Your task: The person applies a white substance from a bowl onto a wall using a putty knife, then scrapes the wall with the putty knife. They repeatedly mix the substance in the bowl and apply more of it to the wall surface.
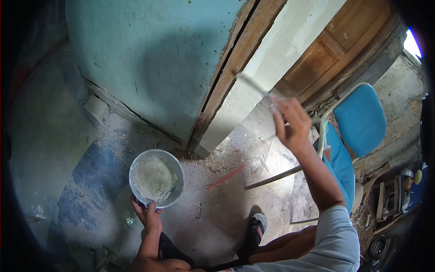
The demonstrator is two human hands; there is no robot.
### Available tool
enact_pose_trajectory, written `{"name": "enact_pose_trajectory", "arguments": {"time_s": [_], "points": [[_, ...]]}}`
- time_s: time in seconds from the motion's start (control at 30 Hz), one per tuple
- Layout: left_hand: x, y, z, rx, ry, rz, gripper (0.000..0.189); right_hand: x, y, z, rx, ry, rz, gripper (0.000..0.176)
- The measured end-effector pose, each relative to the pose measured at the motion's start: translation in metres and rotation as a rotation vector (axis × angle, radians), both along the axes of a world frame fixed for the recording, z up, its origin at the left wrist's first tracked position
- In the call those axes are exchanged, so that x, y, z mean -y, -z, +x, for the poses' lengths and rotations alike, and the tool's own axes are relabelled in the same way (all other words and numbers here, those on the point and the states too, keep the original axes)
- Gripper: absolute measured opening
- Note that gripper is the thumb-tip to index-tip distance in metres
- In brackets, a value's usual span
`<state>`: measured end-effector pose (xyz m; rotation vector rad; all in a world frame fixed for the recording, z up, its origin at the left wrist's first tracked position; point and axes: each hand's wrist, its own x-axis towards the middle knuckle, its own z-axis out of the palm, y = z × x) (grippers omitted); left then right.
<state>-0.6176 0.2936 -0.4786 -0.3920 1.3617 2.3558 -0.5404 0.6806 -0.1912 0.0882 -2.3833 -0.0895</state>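
Note:
My left hand [148,216] grips the near rim of a round grey bucket [180,174], its thumb over the edge. Pale, wet-looking plaster [154,177] lies inside the bucket. Raised to the right, my right hand [292,124] is closed round the handle of a trowel [252,84], which is slightly blurred and seen nearly edge-on. The blade points up and left, overlapping a freshly whitened wall strip [281,50] in this view. Along that strip's left side runs a brown wooden frame [238,54].
A light blue wall panel [149,54] rises at the upper left. Behind the white strip is a brown panelled door [344,36]. A blue chair [361,120] stands close to my right arm. On the debris-strewn floor lies a thin red stick [226,177].

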Motion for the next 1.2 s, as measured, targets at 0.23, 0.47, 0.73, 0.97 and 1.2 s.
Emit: {"name": "enact_pose_trajectory", "arguments": {"time_s": [0.23, 0.47, 0.73, 0.97, 1.2], "points": [[0.002, 0.007, -0.002, -0.005, 0.002, -0.021, 0.088, 0.003, 0.028, 0.004, 0.106, -0.104, 0.0, 0.034], [0.005, 0.011, -0.002, -0.032, -0.012, -0.038, 0.087, -0.013, 0.046, 0.014, 0.13, -0.061, 0.028, 0.038], [0.005, 0.012, -0.002, -0.021, 0.01, -0.043, 0.086, -0.005, -0.014, 0.004, -0.183, -0.001, 0.034, 0.037], [0.001, 0.008, -0.002, -0.006, -0.024, -0.034, 0.086, -0.006, 0.002, 0.023, 0.024, -0.052, -0.158, 0.032], [0.002, 0.007, 0.0, -0.018, 0.003, -0.041, 0.086, -0.01, -0.03, 0.019, -0.168, 0.003, -0.117, 0.03]]}}
